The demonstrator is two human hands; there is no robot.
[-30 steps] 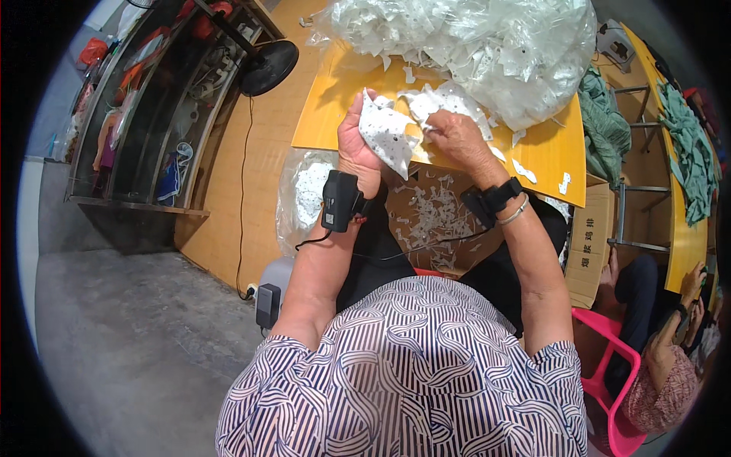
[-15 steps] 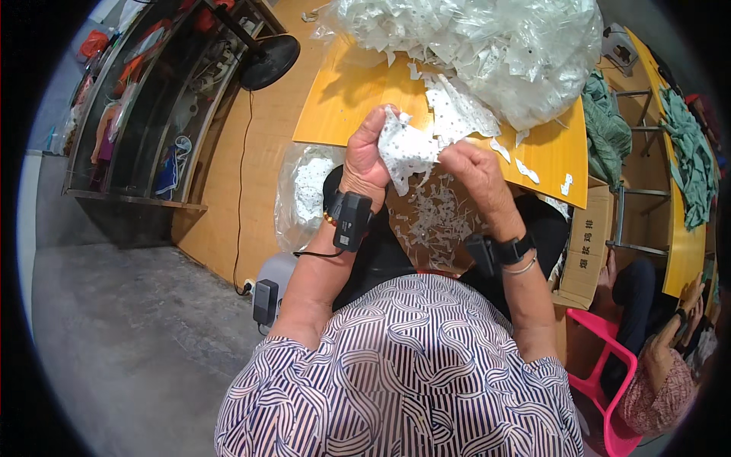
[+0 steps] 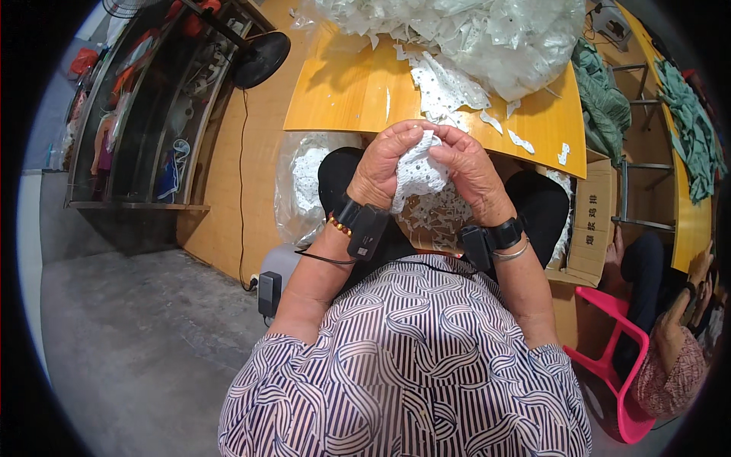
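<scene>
Between my two hands is a white cloth piece (image 3: 421,177) with dark spots, its upper edge bunched at my fingertips. My left hand (image 3: 383,164) is closed on its left side. My right hand (image 3: 470,169) pinches the upper right edge, thumb over the cloth. The hands almost meet at the near edge of the yellow table (image 3: 343,91). Just beyond them a larger spotted white sheet (image 3: 449,85) lies on the table. Under the hands, between my knees, many small white scraps (image 3: 438,217) are scattered.
A big clear plastic bag of white pieces (image 3: 472,38) covers the table's far side. Another clear bag (image 3: 304,183) stands at the left of my knees, a cardboard box (image 3: 588,221) at the right. Beside a pink stool (image 3: 617,343) a person works at another table.
My right hand has moved in toward the left, and the fingertips now come together over the cloth. The cloth, spread out before, is now bunched. A thin white sliver now lies on the table.
</scene>
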